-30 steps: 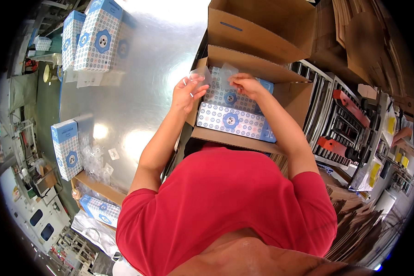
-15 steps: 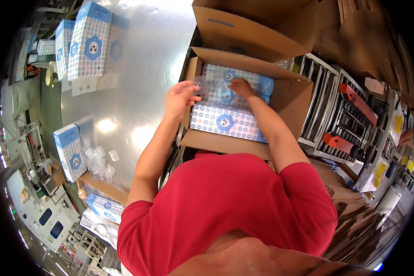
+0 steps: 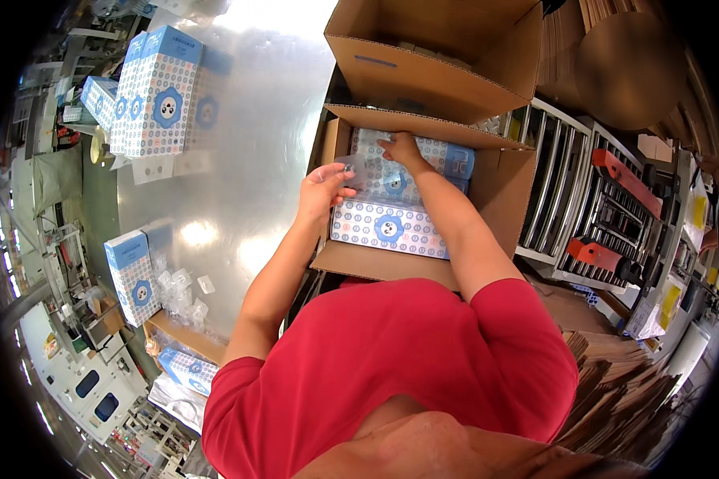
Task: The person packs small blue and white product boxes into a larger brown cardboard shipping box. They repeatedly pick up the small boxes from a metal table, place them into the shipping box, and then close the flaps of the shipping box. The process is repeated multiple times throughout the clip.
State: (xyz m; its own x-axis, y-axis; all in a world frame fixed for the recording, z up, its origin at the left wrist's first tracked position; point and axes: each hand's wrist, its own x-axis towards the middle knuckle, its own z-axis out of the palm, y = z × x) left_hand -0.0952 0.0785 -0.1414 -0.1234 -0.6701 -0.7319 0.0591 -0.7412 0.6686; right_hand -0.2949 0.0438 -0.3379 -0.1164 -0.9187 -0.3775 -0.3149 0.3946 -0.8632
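My left hand [image 3: 324, 191] is closed, pinching a thin clear plastic piece [image 3: 355, 171] over the left side of an open cardboard box [image 3: 495, 195]. Inside the box lie white packs with small prints, blue ends and blue flower badges. The nearest pack [image 3: 419, 229] is seen in full pattern, and farther packs [image 3: 423, 188] lie behind it. My right hand [image 3: 403, 150] reaches in over the far pack [image 3: 435, 149], its fingers bent together at the surface. Whatever they may hold is too small to make out.
A second open carton [image 3: 423, 68] stands beyond the box. To the right runs a roller conveyor [image 3: 547, 176] with red-handled parts [image 3: 627, 184]. On the metal table [image 3: 256, 144] at left stand upright packs [image 3: 156, 96], another pack [image 3: 133, 275] and a pile of clear plastic pieces [image 3: 184, 295].
My right hand has moved left and farther across the packs, uncovering part of the middle one. The left hand keeps the clear piece at the box's left side. The whole view has shifted slightly.
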